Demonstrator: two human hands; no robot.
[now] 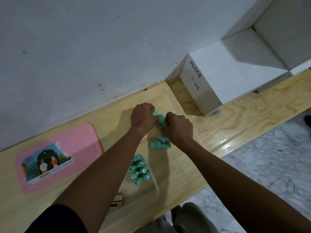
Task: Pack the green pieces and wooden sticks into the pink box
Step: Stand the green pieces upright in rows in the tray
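Left hand (143, 118) and right hand (178, 130) curl around loose green pieces (160, 118) near the table's (235, 118) back edge. Gathering seems under way; next, likely carry them to the pink box (58, 157), lying apparently closed toward the left edge.

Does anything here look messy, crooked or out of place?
Slightly. Some loose green pieces lie tumbled at odd angles by the right hand, while a second cluster stands neatly upright. Dark specks mark the wall above the table.
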